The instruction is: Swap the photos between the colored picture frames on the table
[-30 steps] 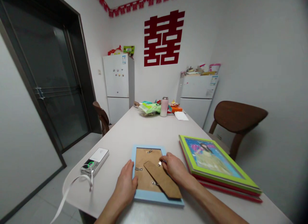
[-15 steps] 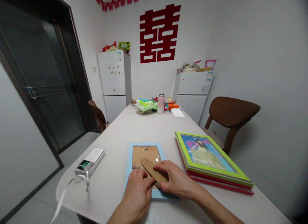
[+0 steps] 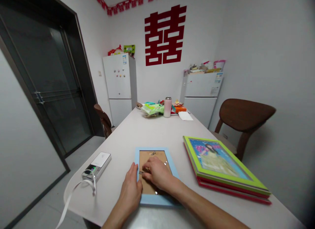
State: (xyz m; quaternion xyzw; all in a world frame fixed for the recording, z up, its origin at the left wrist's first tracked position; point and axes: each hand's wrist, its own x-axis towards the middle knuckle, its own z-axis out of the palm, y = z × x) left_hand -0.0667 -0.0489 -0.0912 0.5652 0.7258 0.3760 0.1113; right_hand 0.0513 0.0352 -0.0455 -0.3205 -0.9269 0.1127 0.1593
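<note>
A light blue picture frame lies face down on the table, its brown backing board showing. Small metal clips sit around the board, one at the top and another at the right. My left hand rests along the frame's left edge, fingers stretched out and touching it. Over the board, my right hand has its fingers curled and pinched at the left metal clip. The brown support strip is hidden, perhaps beneath my right hand.
Two stacked picture frames, lime green over red, lie at the right. A power bank with a white cable lies left. A pink bottle and green packets stand far back. Chairs flank the table.
Both hands have let go of the brown support strip. My left hand has moved to the frame's left edge, and my right hand has moved up and left to the left clip.
</note>
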